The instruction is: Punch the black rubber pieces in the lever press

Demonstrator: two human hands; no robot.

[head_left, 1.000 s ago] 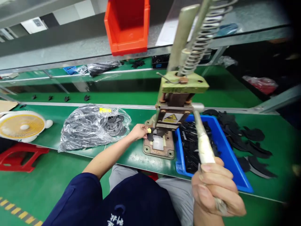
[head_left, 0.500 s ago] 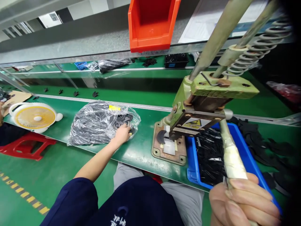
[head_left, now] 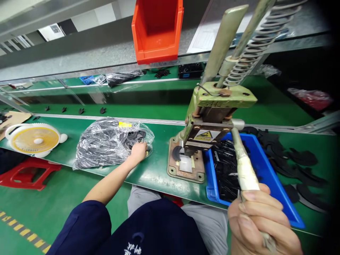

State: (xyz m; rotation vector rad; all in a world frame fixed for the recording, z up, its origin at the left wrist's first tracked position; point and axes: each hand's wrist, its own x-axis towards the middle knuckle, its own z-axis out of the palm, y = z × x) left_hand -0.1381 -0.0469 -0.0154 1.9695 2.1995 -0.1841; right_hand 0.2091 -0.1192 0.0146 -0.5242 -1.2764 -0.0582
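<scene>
Green worktop (head_left: 159, 152) runs across your whole reach, with a grey metal shelf (head_left: 92, 46) and an orange-red bin (head_left: 156, 58) set beyond and above your hands. Your left hand (head_left: 138, 152) is at the near-right end of a clear plastic bag (head_left: 98, 141), fingers curled down among the dark flat pieces (head_left: 136, 136) that show there. The fingertips are hidden, so I cannot tell whether you have pinched a piece or are only touching the pile. Most of the bag lies to the left of that hand.

Your right hand (head_left: 262, 216) is closed firmly around the pale wrapped lever (head_left: 247, 171) of the green press (head_left: 225, 96). To the right of your left hand, and ahead and left of your right, is the press's base plate (head_left: 172, 170), where a dark curved piece (head_left: 176, 153) lies just beside a light flat plate (head_left: 186, 164). I cannot tell whether the press head touches anything below it. Just beyond your right hand sits the blue tray (head_left: 277, 187), full of dark parts (head_left: 225, 173).

Judging from this, the step in hand is picking from the bag while one piece lies at the press. Your next move calls for separating a single piece from the pile without dragging the loose film along. Before working the lever, you would want the curved piece lying properly and your left fingers well away from the press head.
</scene>
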